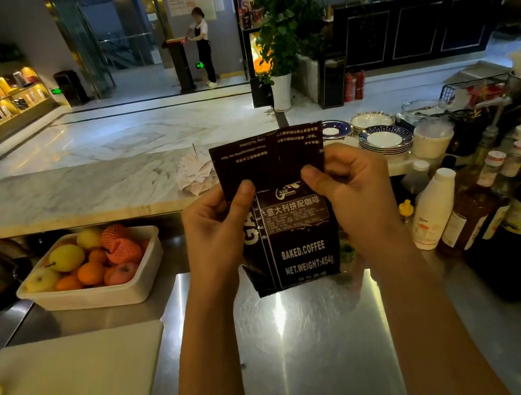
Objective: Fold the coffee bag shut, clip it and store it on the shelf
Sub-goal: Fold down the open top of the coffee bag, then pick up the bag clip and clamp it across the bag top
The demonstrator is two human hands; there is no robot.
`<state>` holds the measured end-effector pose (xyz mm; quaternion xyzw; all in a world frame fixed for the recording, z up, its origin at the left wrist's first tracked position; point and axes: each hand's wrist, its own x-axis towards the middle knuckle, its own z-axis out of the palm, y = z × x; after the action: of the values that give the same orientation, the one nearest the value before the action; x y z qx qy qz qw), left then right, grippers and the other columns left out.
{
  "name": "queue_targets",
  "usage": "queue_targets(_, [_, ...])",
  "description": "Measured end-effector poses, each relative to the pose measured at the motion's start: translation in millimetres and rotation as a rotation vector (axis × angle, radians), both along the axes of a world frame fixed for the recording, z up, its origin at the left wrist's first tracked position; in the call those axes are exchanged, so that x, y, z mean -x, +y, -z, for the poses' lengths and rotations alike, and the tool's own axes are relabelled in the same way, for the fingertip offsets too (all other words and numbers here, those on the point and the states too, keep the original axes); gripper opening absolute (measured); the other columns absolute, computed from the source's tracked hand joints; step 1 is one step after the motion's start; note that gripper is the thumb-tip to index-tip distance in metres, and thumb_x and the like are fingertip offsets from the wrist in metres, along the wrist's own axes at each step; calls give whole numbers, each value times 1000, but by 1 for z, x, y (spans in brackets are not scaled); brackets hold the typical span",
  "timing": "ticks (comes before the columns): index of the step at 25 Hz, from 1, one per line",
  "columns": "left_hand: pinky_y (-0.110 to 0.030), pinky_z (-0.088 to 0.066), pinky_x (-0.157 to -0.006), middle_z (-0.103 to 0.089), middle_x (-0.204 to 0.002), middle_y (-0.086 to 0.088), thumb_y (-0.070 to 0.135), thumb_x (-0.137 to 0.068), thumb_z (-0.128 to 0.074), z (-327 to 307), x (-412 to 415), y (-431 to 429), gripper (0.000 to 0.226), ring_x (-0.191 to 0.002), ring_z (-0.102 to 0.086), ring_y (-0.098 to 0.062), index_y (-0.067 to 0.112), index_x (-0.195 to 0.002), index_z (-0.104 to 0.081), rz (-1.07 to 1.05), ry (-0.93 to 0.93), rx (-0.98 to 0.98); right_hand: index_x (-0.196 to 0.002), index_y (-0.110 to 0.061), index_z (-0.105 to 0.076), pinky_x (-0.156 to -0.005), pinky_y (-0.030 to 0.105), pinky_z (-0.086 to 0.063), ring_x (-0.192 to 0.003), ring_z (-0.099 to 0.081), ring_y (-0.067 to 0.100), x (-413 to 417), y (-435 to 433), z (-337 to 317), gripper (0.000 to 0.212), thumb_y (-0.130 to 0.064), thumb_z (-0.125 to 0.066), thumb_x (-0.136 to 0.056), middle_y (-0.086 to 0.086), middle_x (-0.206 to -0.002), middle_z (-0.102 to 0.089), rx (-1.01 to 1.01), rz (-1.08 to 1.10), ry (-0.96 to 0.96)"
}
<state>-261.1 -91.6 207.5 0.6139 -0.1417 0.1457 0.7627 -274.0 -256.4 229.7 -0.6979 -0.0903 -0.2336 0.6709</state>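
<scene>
A person's left hand (219, 229) and right hand (352, 195) pinch the flattened top of a dark foil coffee bag (287, 227), held upright above a stainless steel counter (313, 344).

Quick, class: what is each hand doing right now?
Left hand: closed, pinching the dark foil coffee bag at its left edge.
Right hand: closed, pinching the bag's right edge.
</scene>
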Motion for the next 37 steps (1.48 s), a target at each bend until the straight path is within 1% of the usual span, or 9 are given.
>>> queue_targets(7, [-29, -59, -70, -77, -87, 2, 9, -93, -60, 32, 7, 17, 19, -82, -74, -16, -1, -107, -67, -244, -1, -25, -124, -8, -57, -89, 27, -56, -111, -66, 12, -17, 3, 29, 33, -4, -62, -92, 4, -118, -70, 9, -340, 112])
queue_targets(13, [-25, -59, -69, -77, -82, 9, 5, -92, -58, 90, 26, 67, 13, -78, -73, -9, 6, -101, -68, -384, 123, -27, -120, -14, -60, -94, 33, -55, -107, -65, 14, -34, 29, 123, 27, -17, -62, -93, 4, -114, -68, 189, -349, 387])
queue_targets(17, [-20, -57, -65, -77, -78, 12, 0, -92, -59, 129, 17, 119, 24, -72, -71, -4, 19, -91, -74, -414, 201, -20, -114, -20, -63, -89, 35, -56, -102, -68, 20, -52, 81, 197, 20, -19, -62, -93, 6, -110, -70, 308, -329, 619])
queue_targets(19, [-22, -57, -66, -78, -80, 10, 5, -90, -61, 138, 9, 145, 24, -74, -72, -6, 24, -89, -76, -394, 210, -1, -115, -20, -62, -77, 30, -55, -99, -68, 23, -60, 108, 229, 22, -18, -61, -93, 7, -108, -70, 395, -346, 712])
queue_targets(22, [-24, -57, -69, -78, -83, 9, 11, -87, -64, 151, -7, 186, 17, -77, -72, -8, 22, -92, -76, -352, 213, 21, -118, -19, -59, -66, 20, -50, -98, -65, 21, -62, 150, 274, 28, -21, -64, -91, 4, -109, -67, 568, -376, 800])
queue_targets(26, [-25, -56, -72, -78, -86, 9, 5, -91, -63, 173, -23, 231, 23, -80, -72, -9, 24, -94, -76, -298, 256, -4, -125, -21, -55, -94, 35, -49, -114, -56, 22, -60, 182, 329, 36, -31, -62, -91, 3, -123, -58, 1060, -362, 745])
queue_targets(30, [-23, -55, -69, -77, -84, 11, 3, -91, -62, 190, -35, 262, 16, -78, -71, -7, 14, -96, -72, -271, 299, -8, -118, -21, -58, -86, 36, -49, -106, -53, 22, -56, 190, 353, 29, -31, -60, -91, 3, -116, -55, 1381, -459, 753])
queue_targets(34, [-22, -55, -69, -77, -84, 12, 3, -91, -62, 198, -46, 279, 16, -79, -71, -5, 14, -97, -72, -259, 317, -1, -111, -20, -58, -79, 35, -49, -93, -58, 22, -53, 191, 362, 20, -29, -55, -94, 4, -108, -58, 1403, -440, 780])
queue_targets(37, [-25, -56, -70, -78, -86, 10, 6, -91, -62, 202, -52, 284, 15, -80, -72, -8, 14, -98, -73, -243, 335, 19, -100, -17, -59, -75, 35, -50, -87, -62, 25, -56, 190, 361, 15, -30, -60, -92, 7, -97, -63, 1253, -387, 869])
